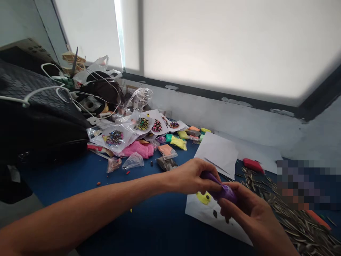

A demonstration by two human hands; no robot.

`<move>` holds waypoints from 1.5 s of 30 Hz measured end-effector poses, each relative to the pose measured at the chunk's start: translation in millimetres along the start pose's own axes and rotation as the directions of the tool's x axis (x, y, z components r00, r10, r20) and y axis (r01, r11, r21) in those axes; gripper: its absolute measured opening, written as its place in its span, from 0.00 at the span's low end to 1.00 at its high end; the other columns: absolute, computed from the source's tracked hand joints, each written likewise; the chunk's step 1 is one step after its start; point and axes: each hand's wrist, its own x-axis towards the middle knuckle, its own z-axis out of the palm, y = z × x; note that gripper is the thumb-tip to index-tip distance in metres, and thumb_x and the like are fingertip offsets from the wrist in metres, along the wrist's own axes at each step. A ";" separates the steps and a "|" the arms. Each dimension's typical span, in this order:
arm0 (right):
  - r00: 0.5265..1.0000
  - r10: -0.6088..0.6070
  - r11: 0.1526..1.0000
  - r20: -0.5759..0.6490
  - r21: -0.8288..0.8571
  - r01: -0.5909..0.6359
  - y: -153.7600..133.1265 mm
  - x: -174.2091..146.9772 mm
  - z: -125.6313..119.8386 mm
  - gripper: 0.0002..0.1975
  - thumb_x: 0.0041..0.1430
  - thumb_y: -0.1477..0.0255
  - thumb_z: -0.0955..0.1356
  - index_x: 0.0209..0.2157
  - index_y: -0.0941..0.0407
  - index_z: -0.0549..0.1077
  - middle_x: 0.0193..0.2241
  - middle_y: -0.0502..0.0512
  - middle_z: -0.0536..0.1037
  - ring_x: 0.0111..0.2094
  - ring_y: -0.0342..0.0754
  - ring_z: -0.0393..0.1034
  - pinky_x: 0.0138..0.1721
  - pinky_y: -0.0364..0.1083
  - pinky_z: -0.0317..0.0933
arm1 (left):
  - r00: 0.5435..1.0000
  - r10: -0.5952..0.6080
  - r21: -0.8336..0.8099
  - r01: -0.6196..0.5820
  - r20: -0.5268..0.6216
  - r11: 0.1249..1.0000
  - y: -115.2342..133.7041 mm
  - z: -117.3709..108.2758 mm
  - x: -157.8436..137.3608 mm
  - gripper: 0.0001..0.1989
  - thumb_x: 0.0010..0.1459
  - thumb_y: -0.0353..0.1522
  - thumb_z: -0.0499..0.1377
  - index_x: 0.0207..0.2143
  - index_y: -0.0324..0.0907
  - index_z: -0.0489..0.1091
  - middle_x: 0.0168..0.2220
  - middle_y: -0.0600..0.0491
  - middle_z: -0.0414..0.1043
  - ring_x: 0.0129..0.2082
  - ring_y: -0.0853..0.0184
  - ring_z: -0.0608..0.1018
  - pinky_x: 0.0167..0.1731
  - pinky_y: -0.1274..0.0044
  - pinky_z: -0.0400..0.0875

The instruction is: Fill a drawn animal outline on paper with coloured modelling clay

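Observation:
My left hand (190,176) and my right hand (246,206) meet above a sheet of white paper (195,208). Between them is a soft purple packet (226,193), which looks like modelling clay in clear plastic. The fingers of my left hand pinch its upper end, while my right hand grips the lower end. Under the hands, a flattened yellow clay piece (204,198) with a dark spot lies on the paper. A small dark leaf-like bit (215,213) is on the same sheet.
Striped sunflower seeds (301,224) spread over the right side. A red packet (253,165) and stacked white paper (218,151) are behind. Colored clay packets (178,143), a pink cloth-like lump (138,148) and papers with decorated seeds (114,138) fill the back left. A black bag (45,128) stands left.

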 end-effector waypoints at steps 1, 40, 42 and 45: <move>1.000 -0.005 1.000 0.004 -0.001 0.005 0.3 1.8 -2.4 0.18 0.51 0.53 0.70 0.38 0.51 0.76 0.22 0.48 0.76 0.24 0.45 0.70 0.29 0.44 0.67 | 1.000 -0.003 -0.029 0.003 0.013 1.000 -1.1 -1.5 0.9 0.07 0.55 0.31 0.63 0.35 0.36 0.72 0.25 0.55 0.71 0.24 0.74 0.72 0.24 0.82 0.67; 0.921 -0.362 0.884 -0.147 -0.367 0.289 15.6 7.3 -15.4 0.14 0.55 0.59 0.69 0.39 0.52 0.77 0.25 0.50 0.80 0.22 0.47 0.75 0.21 0.43 0.70 | 0.953 -0.125 -0.313 0.212 0.276 0.926 -7.3 -6.3 1.3 0.20 0.56 0.46 0.63 0.37 0.37 0.73 0.29 0.49 0.77 0.24 0.68 0.79 0.30 0.74 0.75; 0.932 -0.295 0.918 -0.212 -0.334 0.215 15.9 11.7 -21.6 0.16 0.54 0.57 0.69 0.38 0.52 0.77 0.21 0.50 0.80 0.19 0.47 0.75 0.18 0.42 0.68 | 0.964 -0.110 -0.363 0.194 0.241 0.911 -9.3 -12.0 3.5 0.20 0.56 0.46 0.63 0.38 0.37 0.72 0.29 0.49 0.77 0.24 0.68 0.79 0.29 0.74 0.75; 0.939 -0.253 0.938 -0.231 -0.298 0.179 17.5 17.1 -31.2 0.17 0.54 0.55 0.68 0.36 0.52 0.76 0.17 0.50 0.77 0.20 0.48 0.74 0.19 0.43 0.68 | 0.973 -0.099 -0.393 0.176 0.208 0.902 -11.0 -19.4 5.6 0.21 0.56 0.46 0.63 0.38 0.36 0.72 0.31 0.48 0.78 0.25 0.67 0.80 0.30 0.74 0.75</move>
